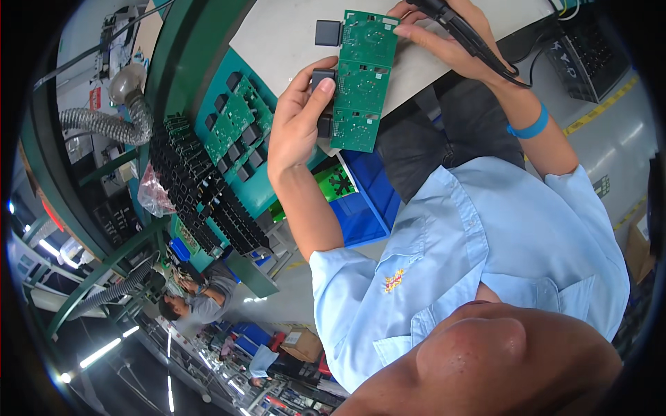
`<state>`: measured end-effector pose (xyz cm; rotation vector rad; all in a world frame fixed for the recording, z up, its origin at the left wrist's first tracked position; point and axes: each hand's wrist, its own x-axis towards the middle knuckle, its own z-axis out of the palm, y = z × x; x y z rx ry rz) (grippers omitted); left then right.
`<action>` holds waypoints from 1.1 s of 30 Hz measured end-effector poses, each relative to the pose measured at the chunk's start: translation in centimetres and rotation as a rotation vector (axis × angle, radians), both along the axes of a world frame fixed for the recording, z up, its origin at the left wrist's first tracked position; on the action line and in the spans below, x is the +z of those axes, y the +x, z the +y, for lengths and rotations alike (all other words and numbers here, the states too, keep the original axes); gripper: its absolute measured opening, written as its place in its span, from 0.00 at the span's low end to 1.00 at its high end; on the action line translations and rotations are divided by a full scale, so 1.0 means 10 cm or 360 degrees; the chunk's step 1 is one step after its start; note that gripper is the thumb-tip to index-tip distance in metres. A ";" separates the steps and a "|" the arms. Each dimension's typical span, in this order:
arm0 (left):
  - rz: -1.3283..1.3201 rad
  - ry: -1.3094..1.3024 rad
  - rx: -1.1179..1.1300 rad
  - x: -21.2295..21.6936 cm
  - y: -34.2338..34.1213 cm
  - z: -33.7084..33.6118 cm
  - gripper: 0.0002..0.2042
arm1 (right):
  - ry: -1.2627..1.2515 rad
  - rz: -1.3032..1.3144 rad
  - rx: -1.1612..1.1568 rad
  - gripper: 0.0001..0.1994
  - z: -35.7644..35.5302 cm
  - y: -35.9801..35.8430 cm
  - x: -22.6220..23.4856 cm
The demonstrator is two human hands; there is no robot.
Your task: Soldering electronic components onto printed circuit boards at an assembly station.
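— Which hand is carrying the green circuit board panel [361,80]?

— The left hand [297,118] is grasping it, fingers wrapped round the edge where the black relay blocks [323,78] are sitting, thumb pressing on one of them. The panel is being held up over the pale surface [291,35], near that surface's front edge, not resting on it.

— And the other hand?

— The right hand [444,31] is clenching a black soldering iron [465,35] (its cable is trailing back over the wrist, by the blue wristband [531,127]). Its fingertips are touching the panel's far end.

— How is the panel lying?

— Its long axis is running away from the person, from the left hand at the near end toward the right hand at the far end. So the iron is closest to the far section, and the tip itself is hidden behind the fingers.

— Anything round about?

— More green boards with black blocks [236,125] are lying on the teal bench at the left, beside rows of black parts [201,194]; a blue bin [368,197] is sitting below the panel.
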<state>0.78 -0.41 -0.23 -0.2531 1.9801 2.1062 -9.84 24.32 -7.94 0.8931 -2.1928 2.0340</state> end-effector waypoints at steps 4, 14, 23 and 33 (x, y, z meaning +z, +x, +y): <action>0.0039 -0.0091 -0.0035 0.00 0.00 0.02 0.17 | 0.0128 -0.0025 0.0020 0.30 0.04 -0.06 -0.08; 0.0038 -0.0111 -0.0149 -0.02 -0.04 0.04 0.15 | 0.0863 -0.0249 0.0115 0.29 0.04 -0.12 0.12; 0.0183 -0.0551 -0.0348 -0.04 -0.18 0.08 0.14 | 0.0335 -0.0056 0.0034 0.29 0.04 -0.07 -0.02; 0.0087 -0.0464 -0.0133 -0.16 -0.23 0.21 0.18 | 0.0287 -0.0220 0.0050 0.28 0.00 -0.06 0.01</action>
